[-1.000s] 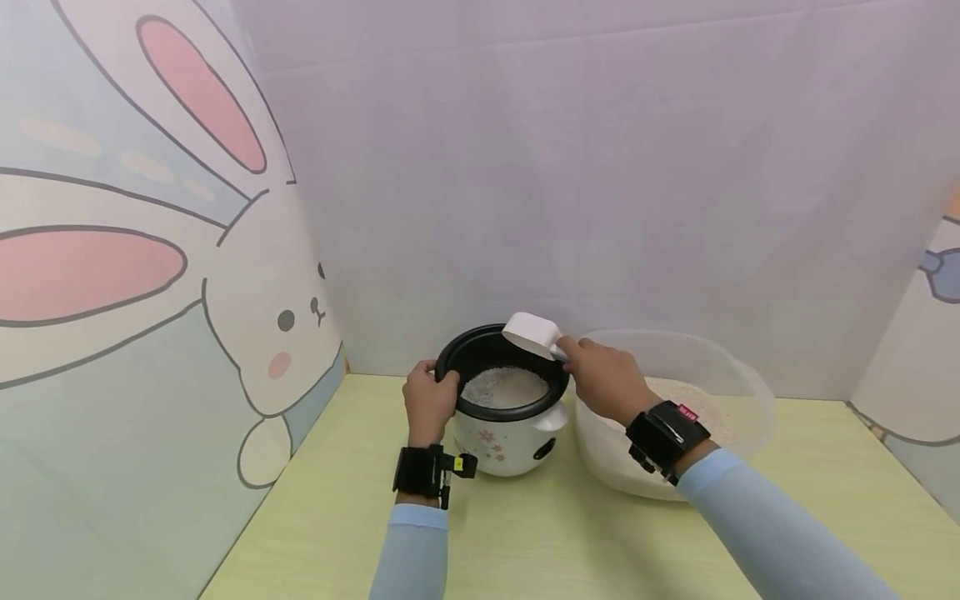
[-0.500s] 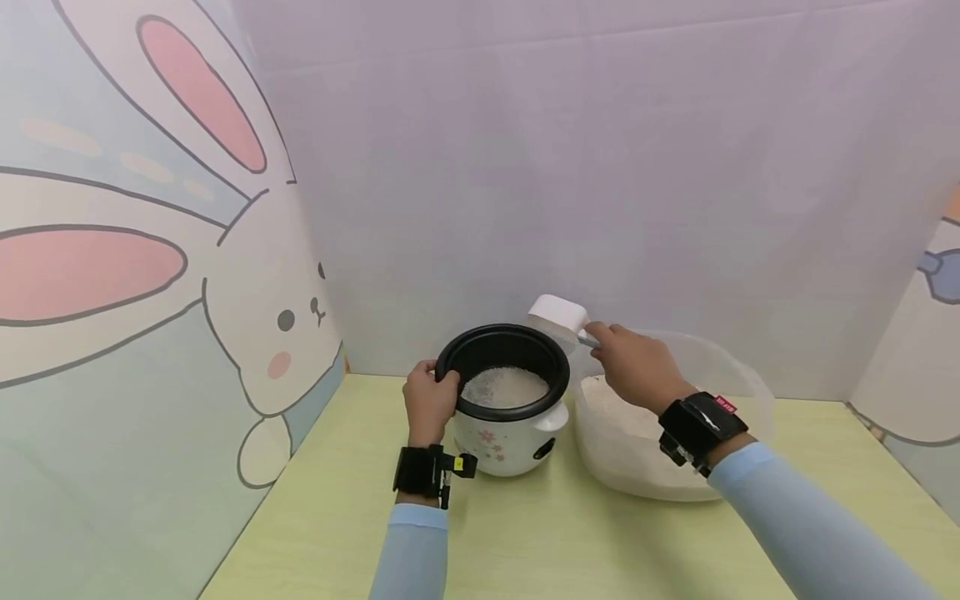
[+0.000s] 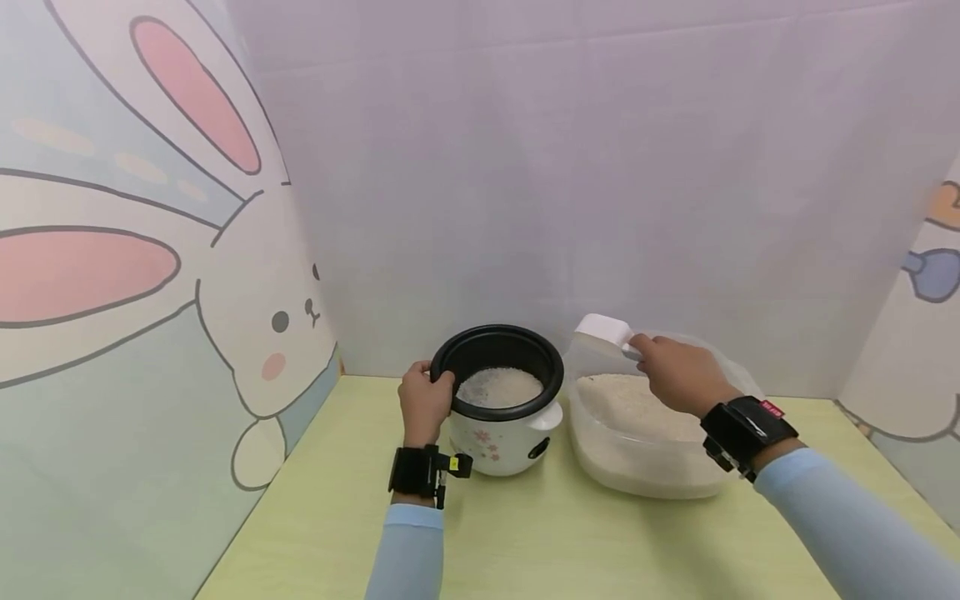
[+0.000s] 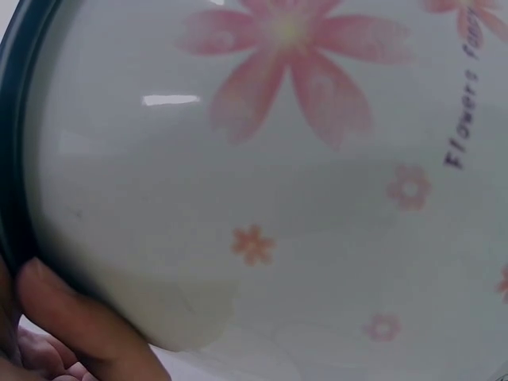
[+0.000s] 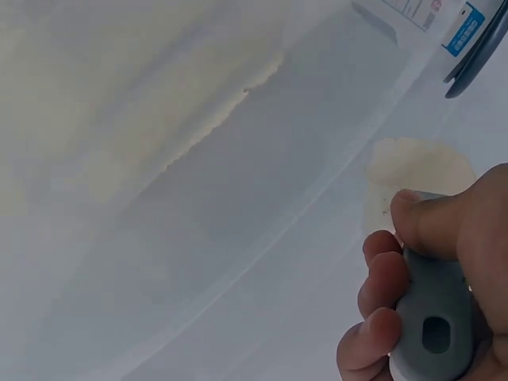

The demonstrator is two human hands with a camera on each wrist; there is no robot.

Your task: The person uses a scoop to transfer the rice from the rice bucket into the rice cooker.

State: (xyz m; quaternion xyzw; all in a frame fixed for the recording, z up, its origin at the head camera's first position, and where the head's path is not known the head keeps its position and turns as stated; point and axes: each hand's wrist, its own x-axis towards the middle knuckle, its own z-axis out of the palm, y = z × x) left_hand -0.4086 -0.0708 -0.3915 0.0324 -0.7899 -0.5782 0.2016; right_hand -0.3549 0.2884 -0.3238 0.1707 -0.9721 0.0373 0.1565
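Note:
My left hand (image 3: 425,404) grips the black rim (image 3: 553,387) of a small white rice cooker (image 3: 480,443), thumb outside, as the left wrist view shows beside its pink flower print (image 4: 290,71). White grains like rice (image 3: 502,388) cover the bottom of the dark pot. My right hand (image 3: 686,377) holds a white scoop (image 3: 603,330) by its grey handle (image 5: 436,313). The scoop is tilted, its mouth turned downward, above the back left of a translucent tub (image 3: 637,471). Pale grains (image 3: 633,407) lie in that tub, right of the cooker.
Cooker and tub stand side by side on a light yellow-green table (image 3: 525,542). Behind them hangs a pale cloth wall (image 3: 525,183). A rabbit-printed panel (image 3: 247,333) borders the left, and another printed panel (image 3: 907,358) the right.
The right hand has carried the scoop from over the cooker pot, up and rightward, then lower over the tub. The left hand keeps its grip on the rim. The head view has shifted slightly.

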